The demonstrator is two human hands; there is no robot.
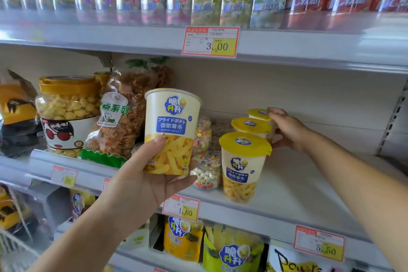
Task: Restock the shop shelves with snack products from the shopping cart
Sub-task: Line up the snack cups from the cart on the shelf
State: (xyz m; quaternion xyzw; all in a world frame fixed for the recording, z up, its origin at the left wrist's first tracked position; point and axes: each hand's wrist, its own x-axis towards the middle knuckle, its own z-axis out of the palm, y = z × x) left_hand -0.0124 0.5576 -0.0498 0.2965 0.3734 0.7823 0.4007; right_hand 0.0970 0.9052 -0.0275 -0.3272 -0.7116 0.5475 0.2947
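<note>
At nine o'clock in our view, a clear biscuit jar [66, 112] with a yellow lid stands on the middle shelf [309, 183]. A bag of twisted fried snacks [123, 117] leans just at its three o'clock.

Our left hand [143, 179] comes up from seven o'clock. It holds a potato sticks cup [172, 132] upright in the air in front of the shelf, thumb on the front and fingers curled underneath and behind.

At that cup's four o'clock, two small candy jars [206, 170] stand on the shelf, one behind the other.

At their three o'clock, three yellow-lidded cups run back toward one o'clock: the front cup [242, 168], the middle cup [251, 127] and the rear cup [260, 115].

Our right hand [287, 130] reaches in from four o'clock and grips the rear cup, thumb at its lid edge and fingers curled along its side.

Our hands are well apart.
</note>
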